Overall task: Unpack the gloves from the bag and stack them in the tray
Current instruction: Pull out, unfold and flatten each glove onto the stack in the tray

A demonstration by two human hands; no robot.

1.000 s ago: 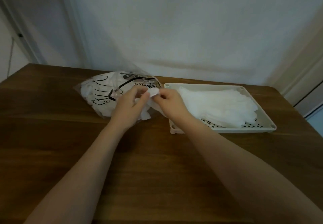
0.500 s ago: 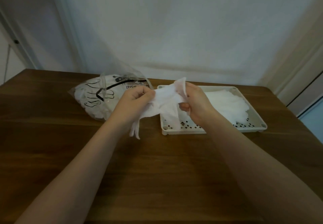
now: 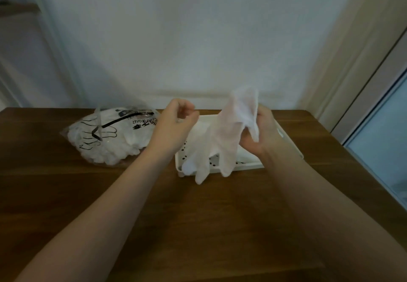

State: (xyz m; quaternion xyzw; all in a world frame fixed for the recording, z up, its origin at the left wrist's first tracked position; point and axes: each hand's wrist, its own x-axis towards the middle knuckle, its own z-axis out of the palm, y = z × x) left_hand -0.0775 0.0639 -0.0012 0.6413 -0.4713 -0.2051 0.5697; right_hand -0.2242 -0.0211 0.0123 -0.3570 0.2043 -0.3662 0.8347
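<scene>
One glove held up over the tray, bag lying to its left.
Bag [image 3: 110, 136] lies near the table's [image 3: 66, 193] far edge, still holding gloves. Left hand [image 3: 174, 125] is raised, fingers curled, holding nothing. Glove [image 3: 222, 140] hangs over the tray [image 3: 248, 164], gripped at its cuff by the right hand [image 3: 257, 132].
</scene>
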